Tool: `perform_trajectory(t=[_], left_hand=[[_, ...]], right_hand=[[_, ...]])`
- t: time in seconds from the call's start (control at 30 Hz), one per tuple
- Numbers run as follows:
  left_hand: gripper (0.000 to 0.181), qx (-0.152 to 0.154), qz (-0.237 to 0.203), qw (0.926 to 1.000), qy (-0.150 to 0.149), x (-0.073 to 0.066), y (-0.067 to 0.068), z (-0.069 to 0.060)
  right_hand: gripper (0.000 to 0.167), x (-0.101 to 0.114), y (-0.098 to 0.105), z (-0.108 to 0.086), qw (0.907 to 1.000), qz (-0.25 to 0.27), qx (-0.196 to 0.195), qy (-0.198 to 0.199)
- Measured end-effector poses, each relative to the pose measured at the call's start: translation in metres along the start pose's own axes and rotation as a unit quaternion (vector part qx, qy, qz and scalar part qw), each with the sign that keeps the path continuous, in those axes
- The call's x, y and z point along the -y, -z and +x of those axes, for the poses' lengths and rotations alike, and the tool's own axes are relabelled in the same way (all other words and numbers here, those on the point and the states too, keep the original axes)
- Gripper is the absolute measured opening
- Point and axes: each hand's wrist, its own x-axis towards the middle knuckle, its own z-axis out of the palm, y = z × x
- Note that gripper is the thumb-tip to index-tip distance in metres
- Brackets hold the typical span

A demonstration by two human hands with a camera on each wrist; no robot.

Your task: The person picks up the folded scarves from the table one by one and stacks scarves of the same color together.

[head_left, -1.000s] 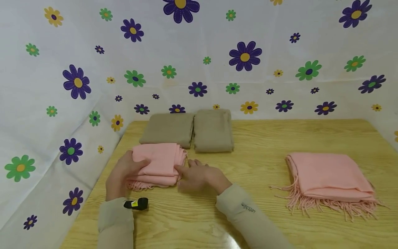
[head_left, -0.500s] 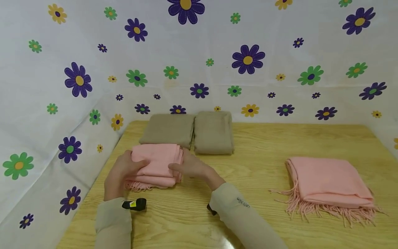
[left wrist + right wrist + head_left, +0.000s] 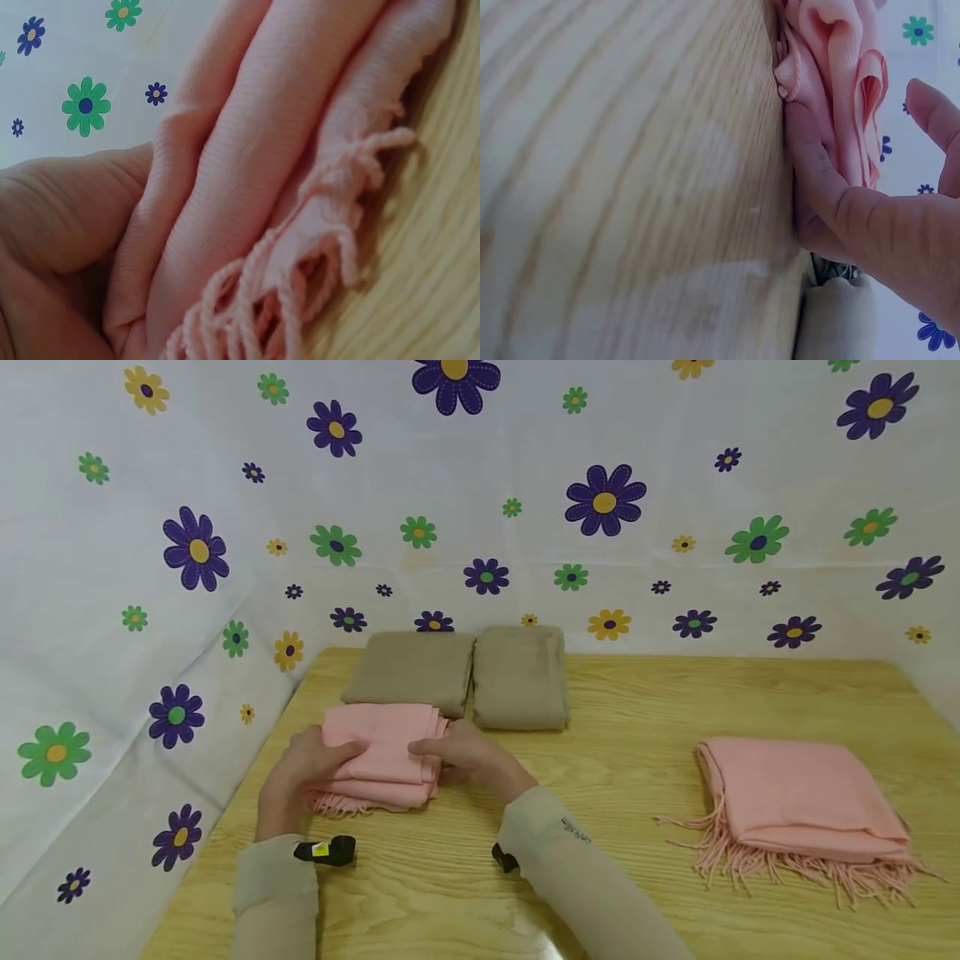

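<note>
Table sits under everything. Biggest bundle is the fringed pink cloth off to the right, then the pink stack at left, in front of two folded beige cloths. Left hand grips that stack, thumb on top; right hand is spread pretty wide, fingers just touching its edge.
</note>
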Motion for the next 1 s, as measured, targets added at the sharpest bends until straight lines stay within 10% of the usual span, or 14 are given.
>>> perform_trajectory(t=[0.37,0.53,0.73,1.0], left_hand=[[0.084,0.002,-0.07,0.9973,-0.02,-0.005,0.0,-0.002],[0.101,0.008,-0.091,0.9958,-0.008,-0.008,0.002,-0.004],[0.104,0.001,-0.136,0.9907,-0.002,-0.003,-0.001,-0.001],[0.057,-0.037,-0.079,0.9943,-0.061,0.001,-0.006,0.006]], right_hand=[[0.033,-0.004,-0.003,0.005,0.999,0.0,0.012,0.042],[0.05,-0.007,-0.016,0.007,0.9935,-0.021,-0.09,0.066],[0.061,-0.004,-0.039,0.01,0.9798,0.071,-0.181,0.044],[0.033,0.0,-0.037,0.009,0.9774,0.153,-0.145,0.003]])
